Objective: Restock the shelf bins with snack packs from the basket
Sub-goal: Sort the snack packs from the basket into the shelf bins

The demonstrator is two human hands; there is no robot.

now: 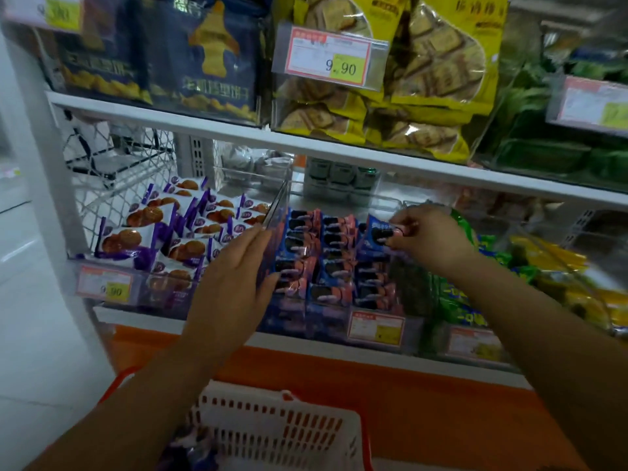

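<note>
A clear shelf bin (375, 329) in the middle holds rows of blue and pink cookie packs (331, 263). My right hand (428, 234) pinches one blue cookie pack (377, 232) above the bin's far right corner. My left hand (234, 278) rests with straight fingers against the bin's clear left wall, thumb touching the packs inside. To the left, another bin (102, 283) is filled with white and purple cake packs (163, 232). The white basket (282, 433) hangs low at the bottom, with purple packs (190, 450) showing in it.
The white upper shelf (306, 144) carries dark blue and yellow biscuit bags with a 9.90 price tag (328, 56). Green and yellow packs (492, 277) fill the bins to the right. An orange panel (407, 385) runs below the shelf edge. A wire rack (112, 158) stands at the back left.
</note>
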